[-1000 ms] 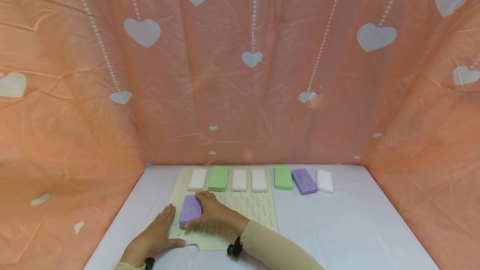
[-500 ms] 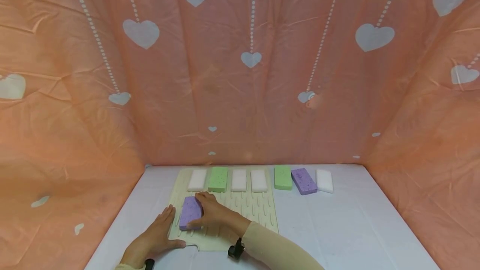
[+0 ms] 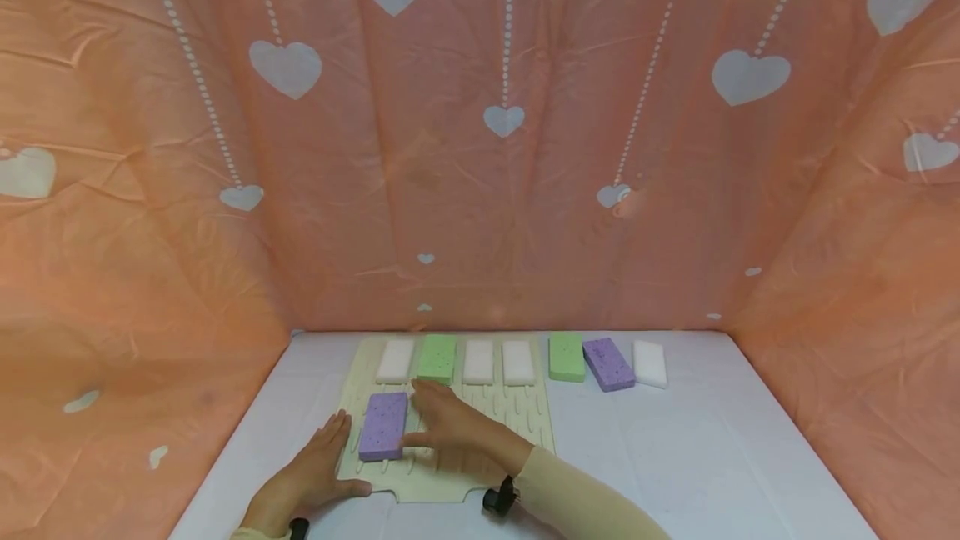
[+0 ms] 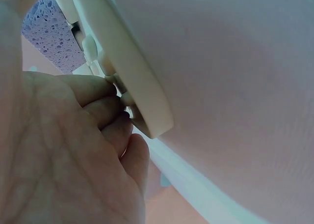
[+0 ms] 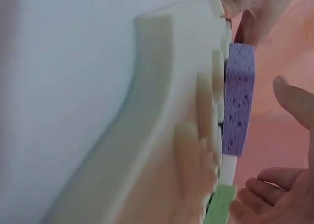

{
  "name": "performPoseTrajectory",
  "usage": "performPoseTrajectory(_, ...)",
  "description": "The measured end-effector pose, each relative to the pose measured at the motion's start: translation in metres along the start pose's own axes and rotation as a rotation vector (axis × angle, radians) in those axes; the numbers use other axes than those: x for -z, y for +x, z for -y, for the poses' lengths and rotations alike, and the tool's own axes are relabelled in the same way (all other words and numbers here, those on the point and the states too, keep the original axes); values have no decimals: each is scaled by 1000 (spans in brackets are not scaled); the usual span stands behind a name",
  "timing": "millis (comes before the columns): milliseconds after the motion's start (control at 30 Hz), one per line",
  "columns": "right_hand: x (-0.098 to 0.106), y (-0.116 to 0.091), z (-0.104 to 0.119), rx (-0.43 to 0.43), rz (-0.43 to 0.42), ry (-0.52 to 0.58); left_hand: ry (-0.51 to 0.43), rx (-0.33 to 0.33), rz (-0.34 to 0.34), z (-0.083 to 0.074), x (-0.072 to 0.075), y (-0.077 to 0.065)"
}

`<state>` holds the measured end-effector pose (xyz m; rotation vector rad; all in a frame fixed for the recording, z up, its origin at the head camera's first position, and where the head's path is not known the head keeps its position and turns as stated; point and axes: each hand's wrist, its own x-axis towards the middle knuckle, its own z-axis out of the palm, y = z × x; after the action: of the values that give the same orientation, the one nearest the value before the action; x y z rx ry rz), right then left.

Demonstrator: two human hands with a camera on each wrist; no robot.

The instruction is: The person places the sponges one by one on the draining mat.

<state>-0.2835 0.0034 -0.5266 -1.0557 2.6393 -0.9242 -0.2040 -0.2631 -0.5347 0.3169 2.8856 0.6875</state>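
A purple porous sponge (image 3: 383, 427) lies flat on the left front part of a cream ridged mat (image 3: 442, 486). My right hand (image 3: 456, 423) is just to its right with thumb and fingers spread; the right wrist view shows a gap between that hand and the sponge's side (image 5: 239, 98). My left hand (image 3: 313, 467) rests along the mat's left edge, fingers straight and thumb near the front corner. In the left wrist view, those fingertips (image 4: 115, 86) touch the mat's raised side.
Along the mat's back stand a white sponge (image 3: 395, 361), a green sponge (image 3: 437, 358) and two more white sponges (image 3: 478, 361). Right of the mat, on the white table (image 3: 675, 457), lie a green sponge (image 3: 566, 356), a purple sponge (image 3: 609, 363) and a white one (image 3: 649, 363).
My right hand has let go of the purple sponge and moved off to the right. Before that the sponge shifted slightly toward the front. My left hand has stayed in place.
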Motion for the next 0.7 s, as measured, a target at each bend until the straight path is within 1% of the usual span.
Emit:
performPoseTrajectory(100,7,-8,-6,-38,-11,57,4,8,0,1,-1,2)
performPoseTrajectory(167,12,-13,-10,-47,-22,78,0,15,0,1,-1,2)
performPoseTrajectory(367,28,-31,-18,-67,-42,112,-5,10,5,0,0,1)
performPoseTrajectory(533,39,-44,-29,-75,-78,110,-8,9,9,-2,1,-1)
performPoseTrajectory(700,50,-56,-40,-73,-110,135,-13,6,9,-3,2,-1)
